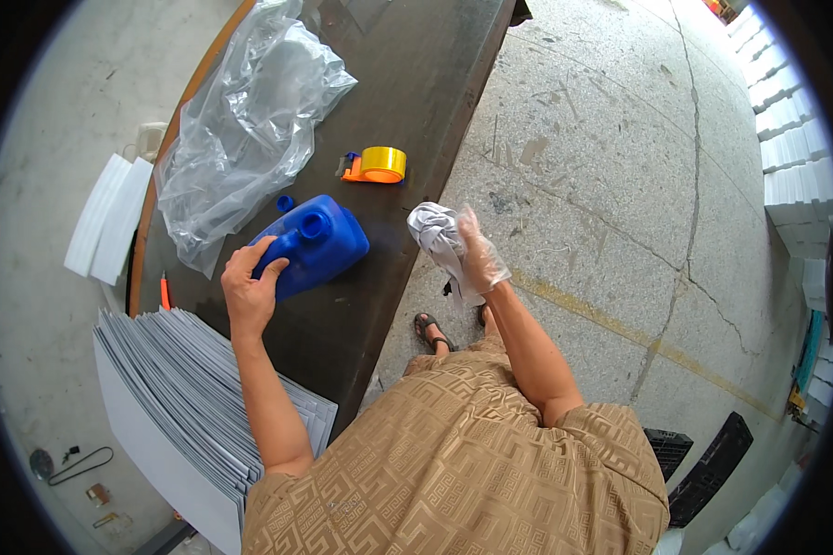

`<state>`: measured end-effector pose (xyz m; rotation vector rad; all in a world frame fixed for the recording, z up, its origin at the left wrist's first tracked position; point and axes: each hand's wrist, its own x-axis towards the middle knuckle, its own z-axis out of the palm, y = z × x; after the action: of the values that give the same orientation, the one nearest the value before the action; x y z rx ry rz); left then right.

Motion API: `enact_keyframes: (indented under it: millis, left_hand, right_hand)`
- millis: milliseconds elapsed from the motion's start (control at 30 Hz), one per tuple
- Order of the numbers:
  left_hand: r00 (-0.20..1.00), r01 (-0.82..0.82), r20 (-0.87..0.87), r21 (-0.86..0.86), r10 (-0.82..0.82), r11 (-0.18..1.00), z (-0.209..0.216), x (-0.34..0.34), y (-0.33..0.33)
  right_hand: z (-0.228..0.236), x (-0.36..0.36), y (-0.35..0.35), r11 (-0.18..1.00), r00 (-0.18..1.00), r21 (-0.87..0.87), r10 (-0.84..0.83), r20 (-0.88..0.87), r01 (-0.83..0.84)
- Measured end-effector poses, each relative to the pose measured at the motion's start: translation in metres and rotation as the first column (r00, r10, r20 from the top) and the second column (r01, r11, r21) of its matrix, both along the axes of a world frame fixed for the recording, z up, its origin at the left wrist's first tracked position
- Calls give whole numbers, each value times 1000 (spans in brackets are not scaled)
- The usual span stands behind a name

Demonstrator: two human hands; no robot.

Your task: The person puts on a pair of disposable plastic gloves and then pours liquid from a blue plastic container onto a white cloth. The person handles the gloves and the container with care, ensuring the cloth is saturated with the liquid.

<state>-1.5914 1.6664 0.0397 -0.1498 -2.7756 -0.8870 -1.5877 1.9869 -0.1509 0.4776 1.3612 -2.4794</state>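
A blue plastic jerrycan (331, 250) stands on the dark table, its round mouth uncapped. My left hand (252, 285) is bare and grips the jerrycan at its near left side, fingers and thumb closed on it. A small blue cap (286, 203) lies just beyond the jerrycan. Past the table's right edge, my right hand (477, 257) wears a clear plastic glove and holds a bunched white-grey cloth (435, 228) in the air above the floor.
Farther back on the table (379, 83) lie an orange tape dispenser with yellow tape (381, 165) and a crumpled clear plastic bag (259, 111). A stack of grey-white sheets (185, 388) sits at the near left beside an orange-handled cutter (165, 291). Black pallets (708, 472) lie on the floor at right.
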Motion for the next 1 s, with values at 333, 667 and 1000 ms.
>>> enact_keyframes:
  millis: [333, 667, 1000]
  left_hand:
    - [977, 172, -62, -341, -205, 924, 14, 1, 70]
    - [950, 235, -69, -488, -305, 841, 9, 3, 120]
    - [932, 284, -35, -553, -362, 784, 6, -7, 140]
  right_hand:
    - [-13, -1, -2, 881, 983, -472, 81, 165, 7]
    - [-15, 4, -7, 718, 998, -696, 34, 44, 6]
    - [-27, -3, 28, 683, 995, -725, -97, 38, 94]
